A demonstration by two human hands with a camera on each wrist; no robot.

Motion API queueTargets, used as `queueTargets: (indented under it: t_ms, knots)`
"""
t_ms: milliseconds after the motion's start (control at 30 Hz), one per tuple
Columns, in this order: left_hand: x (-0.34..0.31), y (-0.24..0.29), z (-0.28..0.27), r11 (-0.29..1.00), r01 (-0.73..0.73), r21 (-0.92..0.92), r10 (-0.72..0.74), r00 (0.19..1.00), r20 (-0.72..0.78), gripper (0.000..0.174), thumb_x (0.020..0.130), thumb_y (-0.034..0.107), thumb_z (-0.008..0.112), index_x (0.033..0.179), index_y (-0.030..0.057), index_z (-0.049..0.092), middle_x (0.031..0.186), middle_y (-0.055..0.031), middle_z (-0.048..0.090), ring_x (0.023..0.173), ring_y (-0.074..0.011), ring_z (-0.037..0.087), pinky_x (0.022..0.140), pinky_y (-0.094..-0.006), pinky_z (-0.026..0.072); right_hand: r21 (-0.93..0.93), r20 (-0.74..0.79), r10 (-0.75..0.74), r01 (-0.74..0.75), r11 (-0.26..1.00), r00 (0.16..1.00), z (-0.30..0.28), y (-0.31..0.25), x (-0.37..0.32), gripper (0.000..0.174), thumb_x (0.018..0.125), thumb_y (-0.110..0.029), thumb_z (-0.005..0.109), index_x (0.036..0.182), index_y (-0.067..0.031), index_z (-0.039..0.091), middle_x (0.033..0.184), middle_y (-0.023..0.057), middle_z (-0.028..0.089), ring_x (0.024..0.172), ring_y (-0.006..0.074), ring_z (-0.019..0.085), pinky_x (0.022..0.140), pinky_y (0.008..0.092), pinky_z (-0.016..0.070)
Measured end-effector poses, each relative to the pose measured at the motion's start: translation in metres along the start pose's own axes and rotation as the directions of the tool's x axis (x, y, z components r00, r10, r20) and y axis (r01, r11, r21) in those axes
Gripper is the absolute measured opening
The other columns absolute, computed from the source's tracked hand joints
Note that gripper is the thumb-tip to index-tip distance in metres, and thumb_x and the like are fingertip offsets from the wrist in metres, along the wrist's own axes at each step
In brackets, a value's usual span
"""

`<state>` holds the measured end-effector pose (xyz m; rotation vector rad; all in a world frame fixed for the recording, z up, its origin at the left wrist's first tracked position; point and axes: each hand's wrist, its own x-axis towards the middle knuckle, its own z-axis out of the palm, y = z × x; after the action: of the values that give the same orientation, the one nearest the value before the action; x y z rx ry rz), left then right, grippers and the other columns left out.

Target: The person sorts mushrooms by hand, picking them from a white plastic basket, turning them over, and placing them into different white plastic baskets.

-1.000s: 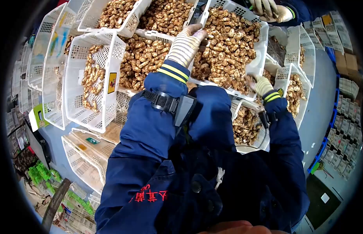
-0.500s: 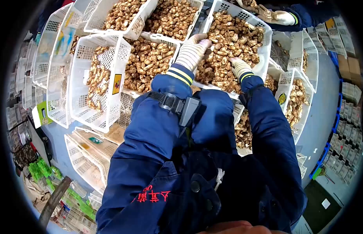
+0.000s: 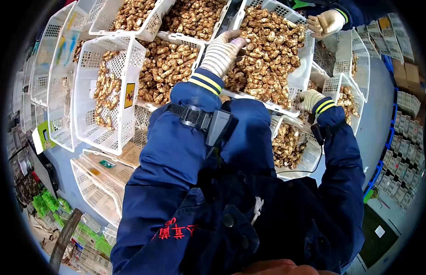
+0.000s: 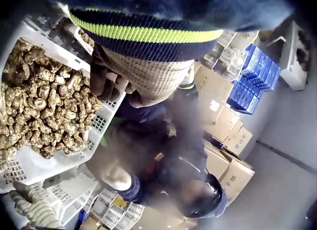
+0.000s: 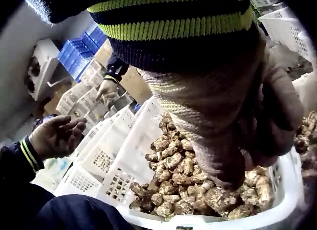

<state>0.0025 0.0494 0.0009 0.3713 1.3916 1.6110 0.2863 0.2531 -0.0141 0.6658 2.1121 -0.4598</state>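
1. Head view: the central crate, in the upper middle of the frame, holds heaped brown pieces; its long axis runs roughly up and down the picture, slightly tilted. The left hand is at its left edge, fingers loosely bent towards the heap, nothing seen in them. The right hand is at the lower right corner, fingers bent; I cannot tell whether it holds a piece. As I judge it, a reach turns on this: the heap's middle lies right of the left hand and up and left of the right hand, with the left hand nearer. Another person's hand shows at upper right, well spread.

2. Left wrist view: the left hand hangs at upper centre, dark fingertips slack by the crate rim; the pieces lie to its left.

3. Right wrist view: the right hand fills the right of centre, fingers pointing down over pieces in a crate; blur and shadow hide its grasp.
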Motion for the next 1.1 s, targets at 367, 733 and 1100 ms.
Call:
queueTargets:
  t_ms: [367,733,1100]
  knots:
    - [0.005,-0.004,-0.001,0.997,0.043,0.061,-0.044,0.999,0.007,0.051,0.086,0.026,0.061,0.126,-0.001,0.046,0.094,-0.005,0.062,0.082,-0.0132,0.059,0.072,-0.0272,0.0499,0.012,-0.46,-0.148,0.173,0.985,0.876,0.042,-0.047,0.114,0.041,0.078,-0.025,0.065,0.116,-0.0098,0.059,0.109,0.0203,0.061,0.101,0.0346,0.058,0.089,0.0379,0.0459]
    - [0.003,-0.003,-0.002,1.0,0.017,0.02,-0.017,0.999,0.027,0.05,0.087,0.026,0.061,0.127,-0.0002,0.045,0.095,-0.0072,0.062,0.083,-0.0155,0.061,0.072,-0.0282,0.0517,0.408,-0.59,0.177,0.101,0.907,0.788,0.019,-0.008,0.128,0.026,0.084,-0.023,0.051,0.103,-0.0159,0.065,0.096,0.0171,0.065,0.091,0.03,0.062,0.083,0.0364,0.0475]
    - [0.007,-0.006,-0.002,0.998,-0.01,0.057,0.009,1.0,0.023,0.047,0.088,0.025,0.059,0.126,-0.0006,0.047,0.097,-0.0078,0.062,0.084,-0.0161,0.061,0.073,-0.0292,0.0522,0.18,-0.383,0.149,-0.084,0.98,0.912,0.016,-0.082,0.131,0.068,0.077,-0.052,0.062,0.125,-0.0067,0.049,0.113,0.0201,0.06,0.106,0.0345,0.058,0.091,0.0407,0.0451]
